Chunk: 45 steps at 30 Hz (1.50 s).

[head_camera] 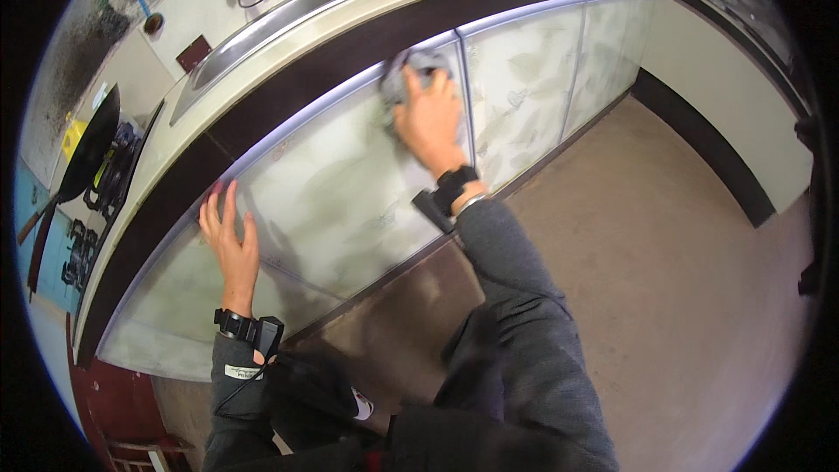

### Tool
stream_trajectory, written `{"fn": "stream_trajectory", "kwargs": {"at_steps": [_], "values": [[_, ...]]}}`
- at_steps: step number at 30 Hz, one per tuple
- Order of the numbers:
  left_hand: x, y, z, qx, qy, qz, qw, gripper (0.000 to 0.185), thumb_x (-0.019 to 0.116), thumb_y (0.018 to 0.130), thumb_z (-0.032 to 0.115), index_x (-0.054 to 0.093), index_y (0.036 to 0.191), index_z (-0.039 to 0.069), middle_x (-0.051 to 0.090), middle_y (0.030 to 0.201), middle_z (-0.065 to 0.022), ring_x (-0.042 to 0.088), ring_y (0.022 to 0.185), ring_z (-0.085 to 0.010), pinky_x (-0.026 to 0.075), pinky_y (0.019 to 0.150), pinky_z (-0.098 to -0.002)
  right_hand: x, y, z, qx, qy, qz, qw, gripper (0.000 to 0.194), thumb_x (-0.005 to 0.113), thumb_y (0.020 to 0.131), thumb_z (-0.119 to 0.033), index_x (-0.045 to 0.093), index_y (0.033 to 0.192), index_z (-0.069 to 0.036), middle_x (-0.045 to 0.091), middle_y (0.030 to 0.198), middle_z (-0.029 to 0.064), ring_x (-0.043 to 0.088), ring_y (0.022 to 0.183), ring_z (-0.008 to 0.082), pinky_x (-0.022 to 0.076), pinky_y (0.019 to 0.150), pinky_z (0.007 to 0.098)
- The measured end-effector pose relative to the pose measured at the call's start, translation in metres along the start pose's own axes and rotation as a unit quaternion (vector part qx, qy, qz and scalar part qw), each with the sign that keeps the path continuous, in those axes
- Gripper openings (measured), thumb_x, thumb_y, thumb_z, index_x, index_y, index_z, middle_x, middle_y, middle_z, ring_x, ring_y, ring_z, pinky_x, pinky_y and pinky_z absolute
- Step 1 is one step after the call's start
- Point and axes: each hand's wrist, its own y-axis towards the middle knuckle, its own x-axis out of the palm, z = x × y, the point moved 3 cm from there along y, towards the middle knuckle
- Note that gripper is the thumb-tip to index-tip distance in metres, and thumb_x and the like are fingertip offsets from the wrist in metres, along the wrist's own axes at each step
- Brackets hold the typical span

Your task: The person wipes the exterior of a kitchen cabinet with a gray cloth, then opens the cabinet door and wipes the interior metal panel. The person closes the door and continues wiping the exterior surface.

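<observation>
My right hand (429, 115) presses a crumpled grey cloth (395, 86) against the upper right corner of a leaf-patterned cabinet door (341, 190). The cloth lies just below the door's shiny metal top trim (328, 97), close to the vertical trim at the door's side. My left hand (229, 242) is at the upper edge of the cabinet fronts further left, fingers apart and tips at the trim. It holds nothing that I can see. Part of the cloth is hidden under my right fingers.
Above the doors runs a dark band (288, 85) under the countertop, which holds a steel sink (262, 29). On the left, a black wok (92, 144) stands by a gas stove (82, 252). More patterned doors (524, 72) continue right. Brown floor (629, 242) extends below.
</observation>
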Motion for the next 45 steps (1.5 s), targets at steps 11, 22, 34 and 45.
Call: {"fn": "stream_trajectory", "kwargs": {"at_steps": [11,22,34,45], "values": [[0.025,0.001,0.01,0.029,0.142,-0.01,0.989,0.076,0.064,0.082,0.017,0.03,0.15,0.011,0.034,0.151,-0.0085,0.026,0.141,-0.0319,0.011,0.114,-0.0599,0.024,-0.01,0.037,0.171,0.104,0.041,0.979,0.069,0.055,0.085,-0.027,0.034,0.142,0.006,0.026,0.145,0.0339,0.022,0.14,0.0433,0.0151,0.116,0.0531],[0.043,0.0,0.008,0.037,0.2,-0.004,0.979,0.078,0.065,0.084,0.023,0.027,0.15,0.008,0.03,0.151,-0.0144,0.024,0.141,-0.0338,0.011,0.114,-0.06,0.112,-0.054,0.145,0.301,0.218,0.154,0.916,0.071,0.048,0.088,-0.029,0.031,0.138,0.019,0.024,0.148,0.0354,0.024,0.139,0.045,0.0183,0.116,0.0513],[0.046,0.004,0.001,0.053,0.143,-0.002,0.988,0.074,0.063,0.085,0.021,0.029,0.15,0.006,0.033,0.152,-0.013,0.023,0.143,-0.0339,0.009,0.115,-0.0574,0.193,-0.199,0.183,0.498,0.317,0.044,0.806,0.069,0.036,0.098,-0.032,0.017,0.145,0.015,0.013,0.154,0.0323,0.013,0.144,0.0422,0.0126,0.118,0.0433],[0.053,-0.009,0.002,0.063,-0.171,-0.058,0.982,0.055,0.051,0.087,-0.003,0.04,0.141,-0.001,0.046,0.141,-0.0202,0.04,0.133,-0.0359,0.028,0.112,-0.0472,0.254,-0.293,0.217,0.628,0.275,0.015,0.727,0.069,0.031,0.1,-0.044,0.028,0.147,0.007,0.034,0.151,0.0229,0.036,0.137,0.0342,0.0288,0.112,0.0375]]}}
